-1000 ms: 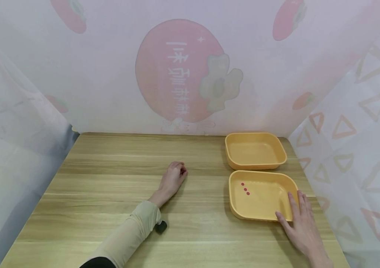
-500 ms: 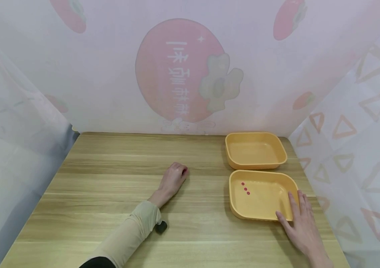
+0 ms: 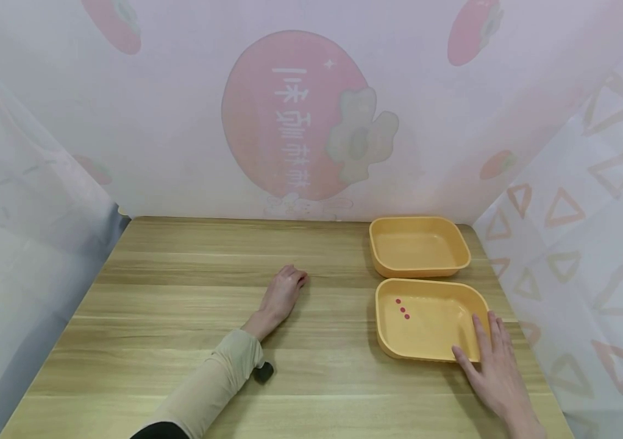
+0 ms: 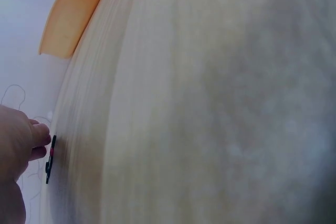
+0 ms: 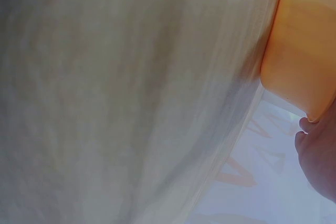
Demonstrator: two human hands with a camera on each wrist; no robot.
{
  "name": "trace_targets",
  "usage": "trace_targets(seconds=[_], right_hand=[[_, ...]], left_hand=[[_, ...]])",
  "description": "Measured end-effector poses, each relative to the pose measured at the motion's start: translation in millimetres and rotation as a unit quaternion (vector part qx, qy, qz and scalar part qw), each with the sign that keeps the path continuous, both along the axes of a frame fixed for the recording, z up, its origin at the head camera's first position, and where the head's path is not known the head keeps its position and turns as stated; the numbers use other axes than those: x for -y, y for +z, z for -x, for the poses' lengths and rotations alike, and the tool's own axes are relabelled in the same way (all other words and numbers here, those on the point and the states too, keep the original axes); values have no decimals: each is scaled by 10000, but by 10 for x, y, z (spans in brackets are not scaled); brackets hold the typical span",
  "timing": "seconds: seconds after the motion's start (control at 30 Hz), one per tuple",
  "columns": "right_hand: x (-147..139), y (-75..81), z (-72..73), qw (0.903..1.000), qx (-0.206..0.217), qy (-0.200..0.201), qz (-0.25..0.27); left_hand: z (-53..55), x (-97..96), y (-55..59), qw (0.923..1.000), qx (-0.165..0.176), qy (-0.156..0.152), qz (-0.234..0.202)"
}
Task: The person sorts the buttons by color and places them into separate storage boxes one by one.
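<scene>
My left hand [image 3: 281, 294] is low over the middle of the table, its fingers curled and bunched. In the left wrist view, its fingertips pinch a thin black piece [image 4: 50, 161] with a small red spot, seen edge-on. The hand hides that piece in the head view. At the right, my right hand [image 3: 495, 372] rests on the near right corner of the front yellow tray [image 3: 416, 353], fingers spread and fairly straight across the rim. Three small red dots [image 3: 402, 310] show on the left of that tray's floor.
A second yellow tray [image 3: 420, 270] stands right behind the front one, near the back wall. A dark device [image 3: 263, 372] sits at the left wrist. Printed sheets [image 3: 180, 122] wall the wooden table [image 3: 141, 329] at the back and sides.
The left fingers have shifted slightly, tucking in at the tips, while the left hand stays in place. The right hand and both trays have not moved.
</scene>
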State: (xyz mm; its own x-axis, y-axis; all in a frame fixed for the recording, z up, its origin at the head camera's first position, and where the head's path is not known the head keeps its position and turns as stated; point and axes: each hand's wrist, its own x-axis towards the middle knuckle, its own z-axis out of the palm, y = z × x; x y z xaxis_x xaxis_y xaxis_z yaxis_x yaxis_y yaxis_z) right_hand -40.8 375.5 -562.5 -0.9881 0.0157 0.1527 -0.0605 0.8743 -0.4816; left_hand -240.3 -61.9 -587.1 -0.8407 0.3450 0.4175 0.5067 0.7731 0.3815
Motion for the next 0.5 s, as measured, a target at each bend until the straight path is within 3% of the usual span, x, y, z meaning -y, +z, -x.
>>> trace_targets(seconds=[0.5], right_hand=[[-5, -5, 7, 10000, 19, -12, 52]], left_hand=[[15, 18, 12, 9999, -16, -127, 43]])
